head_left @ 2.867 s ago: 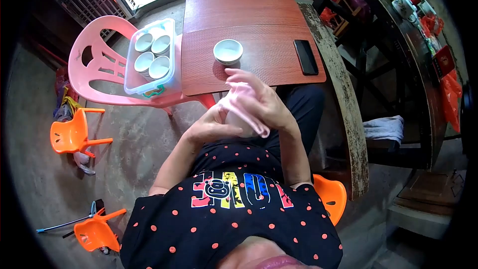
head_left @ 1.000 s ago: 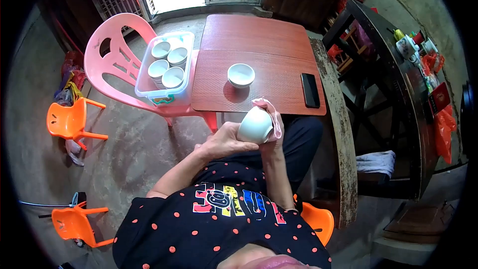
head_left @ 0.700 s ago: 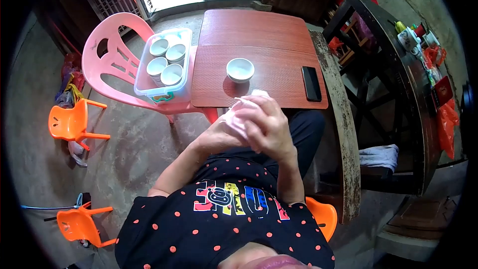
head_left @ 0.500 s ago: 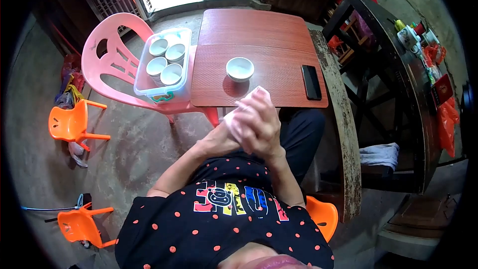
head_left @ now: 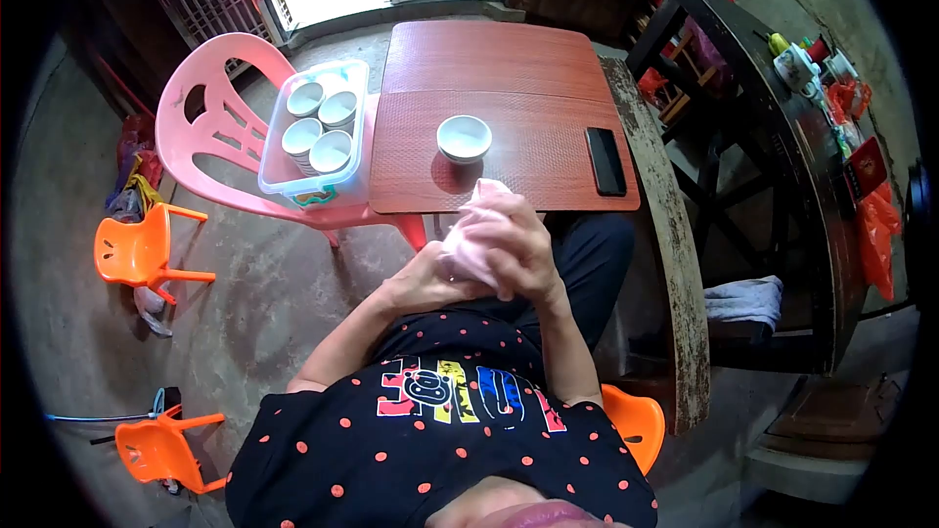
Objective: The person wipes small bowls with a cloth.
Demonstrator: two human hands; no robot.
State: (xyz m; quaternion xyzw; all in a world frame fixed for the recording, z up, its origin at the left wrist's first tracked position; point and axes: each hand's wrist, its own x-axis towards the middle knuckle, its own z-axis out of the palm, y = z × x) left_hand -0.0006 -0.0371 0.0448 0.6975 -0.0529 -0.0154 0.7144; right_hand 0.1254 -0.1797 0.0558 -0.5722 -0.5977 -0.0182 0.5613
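Observation:
A crumpled pale pink cloth [head_left: 466, 256] is bunched between my two hands, just in front of the table's near edge. My right hand [head_left: 516, 237] is closed over the cloth from above, fingers curled round it. From below and to the left, my left hand [head_left: 426, 277] grips the same cloth, its fingers mostly hidden. Whether something is wrapped inside the cloth I cannot tell. Beyond the hands, a white bowl [head_left: 464, 140] stands upright on the red-brown table [head_left: 489, 64]. Neither hand touches that bowl.
A clear plastic box [head_left: 364, 152] with stacked white bowls [head_left: 331, 151] rests on a pink chair [head_left: 186, 152] at left. A black phone [head_left: 606, 162] lies on the table's right. Beside it runs a worn wooden bench [head_left: 675, 264]. Small orange chairs [head_left: 132, 246] stand left.
My hands shift slightly on the cloth, and the right hand's motion blur has lessened. More of the pink cloth shows between the fingers. The whole view has moved a little.

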